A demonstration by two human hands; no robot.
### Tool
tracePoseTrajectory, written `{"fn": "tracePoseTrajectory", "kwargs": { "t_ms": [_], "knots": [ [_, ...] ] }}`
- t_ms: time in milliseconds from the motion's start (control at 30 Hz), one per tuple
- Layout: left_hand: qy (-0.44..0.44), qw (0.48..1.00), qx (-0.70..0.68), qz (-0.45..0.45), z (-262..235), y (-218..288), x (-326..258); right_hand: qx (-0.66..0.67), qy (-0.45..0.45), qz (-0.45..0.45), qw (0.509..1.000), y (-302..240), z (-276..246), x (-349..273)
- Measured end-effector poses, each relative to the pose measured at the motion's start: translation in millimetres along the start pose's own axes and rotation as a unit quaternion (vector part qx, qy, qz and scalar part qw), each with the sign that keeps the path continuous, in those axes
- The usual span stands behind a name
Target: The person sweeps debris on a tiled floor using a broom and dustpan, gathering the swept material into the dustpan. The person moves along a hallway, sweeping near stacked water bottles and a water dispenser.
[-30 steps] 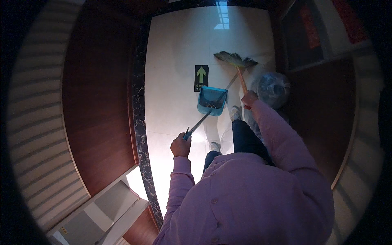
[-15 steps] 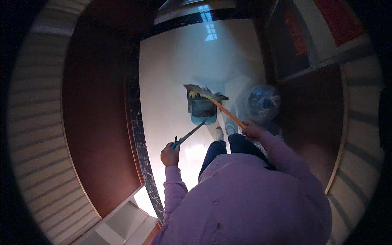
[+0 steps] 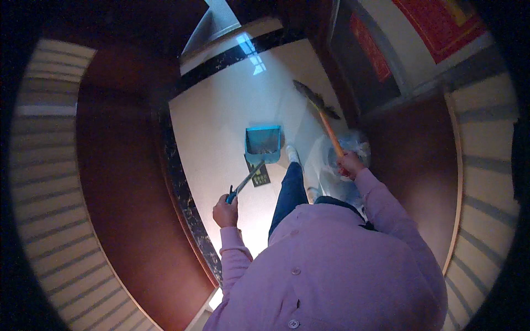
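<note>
A: What is the left hand (image 3: 225,212) doing?

B: Its fingers are curled closed around the grip of a blue long-handled dustpan (image 3: 263,128). The pole slants up and away to the pan, which sits ahead of the body, near the middle of the pale tiled floor (image 3: 210,132).

A: Is the pan down on the tiles?

B: I can't tell whether it touches them. It covers the far end of a dark floor sign (image 3: 260,178) with yellow-green markings. Specks show inside, too small to identify.

A: And the right hand (image 3: 351,165)?

B: Wrapped tight around the orange handle of a broom (image 3: 330,132). The dark, spread bristles are farther out, to the right of the pan and well apart from it.

A: Anything close by?

B: A clear plastic bag (image 3: 341,186) on the right, partly behind that hand, and a white shoe (image 3: 292,154) just beside the dustpan.
</note>
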State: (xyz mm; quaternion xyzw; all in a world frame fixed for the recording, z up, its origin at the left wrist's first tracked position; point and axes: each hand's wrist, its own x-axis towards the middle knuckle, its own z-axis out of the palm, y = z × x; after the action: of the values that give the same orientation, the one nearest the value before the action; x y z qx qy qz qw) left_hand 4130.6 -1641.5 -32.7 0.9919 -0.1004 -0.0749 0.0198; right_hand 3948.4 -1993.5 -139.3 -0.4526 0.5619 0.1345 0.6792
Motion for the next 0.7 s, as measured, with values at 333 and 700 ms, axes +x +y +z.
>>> {"fn": "tracePoseTrajectory", "kwargs": {
  "t_ms": [333, 700],
  "knots": [
    [-0.068, 0.997, -0.027, 0.019, -25.5, 40.9, 150.8, 0.212, -0.091, 0.151, 0.961, -97.4, 61.2, 82.6],
    [-0.043, 0.998, -0.042, 0.001, -17.6, 94.2, 224.4, 0.365, -0.151, 0.142, 0.908, -249.6, 27.9, 127.8]
  ]
}}
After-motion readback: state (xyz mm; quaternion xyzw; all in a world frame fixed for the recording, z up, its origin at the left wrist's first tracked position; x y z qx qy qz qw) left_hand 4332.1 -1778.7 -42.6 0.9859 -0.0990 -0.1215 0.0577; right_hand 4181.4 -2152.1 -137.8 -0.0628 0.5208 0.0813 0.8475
